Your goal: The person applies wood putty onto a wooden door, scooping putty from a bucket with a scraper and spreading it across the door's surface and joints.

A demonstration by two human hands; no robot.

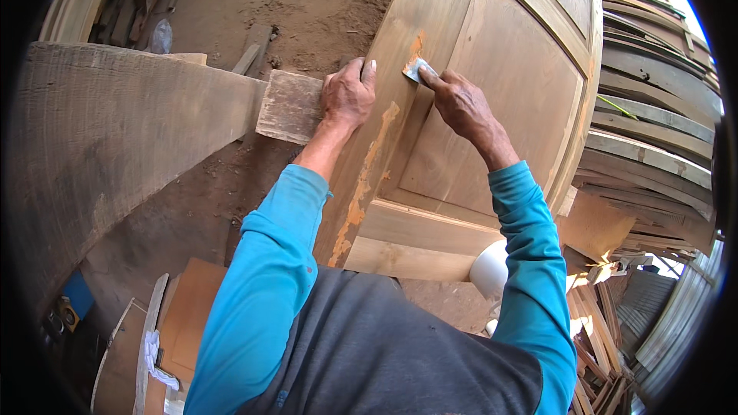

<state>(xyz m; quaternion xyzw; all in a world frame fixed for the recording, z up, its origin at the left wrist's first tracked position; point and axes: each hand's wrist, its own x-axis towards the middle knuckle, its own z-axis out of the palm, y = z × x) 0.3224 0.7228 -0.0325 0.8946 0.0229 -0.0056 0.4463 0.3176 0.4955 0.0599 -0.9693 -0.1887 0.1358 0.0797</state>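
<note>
A panelled wooden door [492, 107] lies before me, with raised mouldings around its panels. My left hand [350, 96] is closed on the door's left edge, thumb on top, its fingers partly hidden. Between the fingers of my right hand [465, 111] is a putty knife [419, 70], its small metal blade flat against the door's left stile. Just beyond the blade lies a smear of orange filler [417, 44]. A longer streak of the same orange filler [360, 200] runs down the near part of that stile.
A wide plank [138, 107] reaches in from the left, meeting a short wood block [290, 107] beside my left hand. Stacked boards [653, 115] line the right side. A white round container [490, 269] stands near my right forearm. Bare earth [307, 0] shows beyond the plank.
</note>
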